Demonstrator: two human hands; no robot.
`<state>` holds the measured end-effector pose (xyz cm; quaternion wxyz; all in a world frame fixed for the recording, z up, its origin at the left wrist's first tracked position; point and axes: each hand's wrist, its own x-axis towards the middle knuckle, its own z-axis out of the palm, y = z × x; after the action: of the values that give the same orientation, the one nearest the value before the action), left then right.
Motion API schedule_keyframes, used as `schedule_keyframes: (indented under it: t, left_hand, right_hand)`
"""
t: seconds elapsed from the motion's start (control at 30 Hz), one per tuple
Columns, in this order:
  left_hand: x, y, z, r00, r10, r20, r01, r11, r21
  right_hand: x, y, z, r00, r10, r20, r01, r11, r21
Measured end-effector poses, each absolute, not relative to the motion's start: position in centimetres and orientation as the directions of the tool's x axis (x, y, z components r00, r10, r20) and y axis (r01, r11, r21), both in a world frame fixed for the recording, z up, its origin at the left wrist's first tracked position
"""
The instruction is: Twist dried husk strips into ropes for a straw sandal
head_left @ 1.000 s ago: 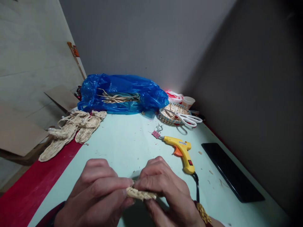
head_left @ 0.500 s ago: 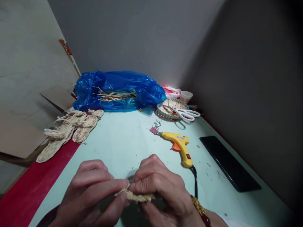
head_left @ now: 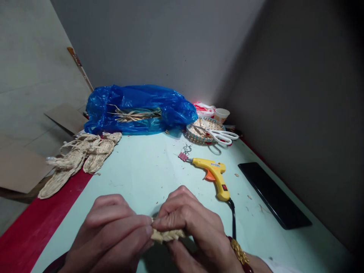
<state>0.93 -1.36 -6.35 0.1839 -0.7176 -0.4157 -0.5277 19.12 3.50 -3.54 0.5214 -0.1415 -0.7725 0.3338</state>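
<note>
A small piece of braided straw [head_left: 168,236] is held low in the middle of the view, between both hands. My left hand [head_left: 113,231] pinches its left end with thumb and fingertips. My right hand [head_left: 196,231] grips the braid from the right, thumb and fingers on either side of it. The two hands' fingertips meet at the left end of the braid. Part of the piece is hidden behind the fingers. A yellow glue gun [head_left: 214,172] lies beyond my right hand, its nozzle by a pink clip [head_left: 183,156].
Woven straw sandals [head_left: 81,157] lie at the left edge. A blue plastic bag [head_left: 136,98] of straw stands at the back, beside a basket [head_left: 199,138] with white-handled scissors [head_left: 224,137] and a paper cup [head_left: 222,115]. On the right is a black flat device [head_left: 273,193].
My left thumb and fingers have closed together at the braid's end, where a strand loop showed before. The view has shifted slightly, moving the table items a little left.
</note>
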Motion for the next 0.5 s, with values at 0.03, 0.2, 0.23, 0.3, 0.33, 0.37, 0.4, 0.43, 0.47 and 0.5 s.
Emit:
schedule_keyframes:
  t: [0.03, 0.2, 0.23, 0.3, 0.33, 0.37, 0.4, 0.43, 0.47, 0.5]
  left_hand:
    - [1.3, -1.3, -6.0, 0.094, 0.418, 0.903, 0.794, -0.579, 0.185]
    - [1.5, -0.9, -4.2, 0.194, 0.510, 0.838, 0.759, -0.619, 0.201]
    - [1.3, -0.8, -3.9, 0.249, 0.517, 0.819, 0.747, -0.641, 0.178]
    - [0.8, -0.5, -3.3, 0.307, 0.526, 0.793, 0.731, -0.664, 0.158]
    - [0.6, -0.4, -3.1, 0.315, 0.528, 0.789, 0.730, -0.666, 0.155]
    - [0.5, -0.3, -3.0, 0.314, 0.536, 0.784, 0.731, -0.663, 0.160]
    - [0.4, -0.2, -2.9, 0.320, 0.540, 0.778, 0.731, -0.663, 0.159]
    - [0.3, -0.1, -2.9, 0.344, 0.543, 0.766, 0.725, -0.672, 0.151]
    - [0.3, -0.1, -3.0, 0.371, 0.540, 0.755, 0.715, -0.685, 0.140]
    - [0.4, -0.1, -3.1, 0.387, 0.535, 0.751, 0.705, -0.697, 0.133]
  right_hand:
    - [19.1, 3.5, -3.5, -0.419, 0.584, 0.696, -0.121, 0.723, -0.680]
    - [19.1, 3.4, -3.2, -0.429, 0.611, 0.666, -0.059, 0.716, -0.696]
    - [19.1, 3.4, -3.2, -0.432, 0.611, 0.664, -0.048, 0.719, -0.693]
    - [19.3, 3.3, -3.2, -0.449, 0.608, 0.655, -0.035, 0.721, -0.693]
    - [19.3, 3.4, -3.2, -0.458, 0.607, 0.649, -0.032, 0.719, -0.695]
    - [19.4, 3.4, -3.2, -0.466, 0.607, 0.644, -0.031, 0.716, -0.698]
    - [19.4, 3.4, -3.2, -0.476, 0.607, 0.636, -0.029, 0.712, -0.701]
    - [19.5, 3.5, -3.2, -0.481, 0.609, 0.630, -0.025, 0.709, -0.704]
    - [19.5, 3.5, -3.2, -0.485, 0.613, 0.624, -0.017, 0.706, -0.708]
    - [19.5, 3.6, -3.1, -0.487, 0.617, 0.618, -0.006, 0.705, -0.709]
